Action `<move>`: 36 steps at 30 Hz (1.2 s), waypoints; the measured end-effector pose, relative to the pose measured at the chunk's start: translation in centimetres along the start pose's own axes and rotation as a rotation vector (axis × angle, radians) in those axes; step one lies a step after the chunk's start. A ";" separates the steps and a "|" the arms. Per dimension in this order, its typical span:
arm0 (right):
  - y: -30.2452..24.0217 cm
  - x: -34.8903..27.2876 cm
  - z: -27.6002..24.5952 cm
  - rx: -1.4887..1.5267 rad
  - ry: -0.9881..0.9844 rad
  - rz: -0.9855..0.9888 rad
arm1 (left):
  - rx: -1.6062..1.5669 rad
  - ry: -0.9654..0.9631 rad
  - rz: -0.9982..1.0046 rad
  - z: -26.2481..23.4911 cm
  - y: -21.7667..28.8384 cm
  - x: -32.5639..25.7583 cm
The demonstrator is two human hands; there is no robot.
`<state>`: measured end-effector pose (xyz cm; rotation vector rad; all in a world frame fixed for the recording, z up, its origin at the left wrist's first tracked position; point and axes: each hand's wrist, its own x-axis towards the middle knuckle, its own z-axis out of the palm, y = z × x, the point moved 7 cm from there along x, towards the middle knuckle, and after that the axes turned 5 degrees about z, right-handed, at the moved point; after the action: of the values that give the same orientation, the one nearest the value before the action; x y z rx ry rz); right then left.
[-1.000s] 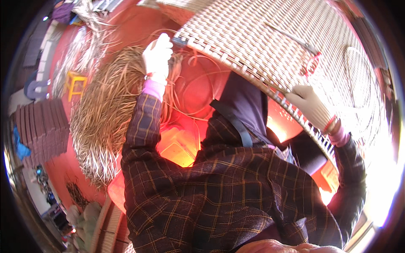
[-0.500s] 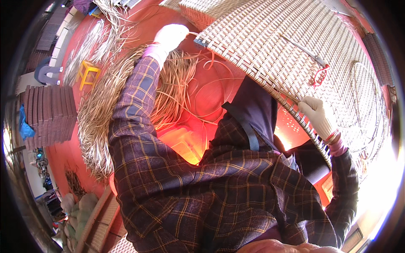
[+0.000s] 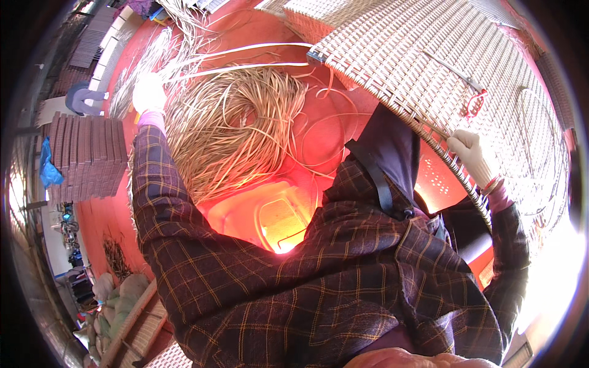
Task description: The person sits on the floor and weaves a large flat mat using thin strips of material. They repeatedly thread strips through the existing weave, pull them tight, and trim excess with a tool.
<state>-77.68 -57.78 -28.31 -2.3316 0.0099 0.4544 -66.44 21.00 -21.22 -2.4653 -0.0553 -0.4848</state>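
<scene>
Left hand (image 3: 149,93), white-gloved, arm stretched out, closed on pale rattan strands (image 3: 245,64) running back toward the woven panel (image 3: 429,55); exact grip washed out by glare. Right hand (image 3: 471,153), also gloved, fingers curled shut on the panel's lower edge. Panel tilted, upper right. Loose rattan coil (image 3: 239,132) on the red floor (image 3: 257,30) between the hands. Red-handled tool (image 3: 469,92) lying on the panel. Stacked brown tiles (image 3: 86,156) far left.

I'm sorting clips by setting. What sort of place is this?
Probably a wicker-weaving workshop. A large woven panel fills the upper right, a heap of loose cane strands lies on the red floor, and finished brown panels are stacked at left.
</scene>
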 end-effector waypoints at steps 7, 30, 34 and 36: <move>-0.9 -0.8 -0.5 -0.011 -0.012 0.040 | -0.142 -0.157 0.113 -5.5 0.4 3.9; 1.8 0.8 -0.4 -0.063 -0.001 -0.044 | -0.796 0.053 0.198 -10.5 -3.1 1.8; 0.5 -1.4 -1.0 -0.080 -0.016 0.067 | -0.041 0.119 0.010 -3.5 -3.6 9.8; -0.4 -1.8 -1.1 -0.074 0.017 -0.022 | -0.301 0.341 0.083 -3.8 -0.9 14.0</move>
<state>-78.95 -58.40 -26.74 -2.4058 -0.0245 0.4308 -54.82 18.43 -12.95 -2.6214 0.2766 -0.9269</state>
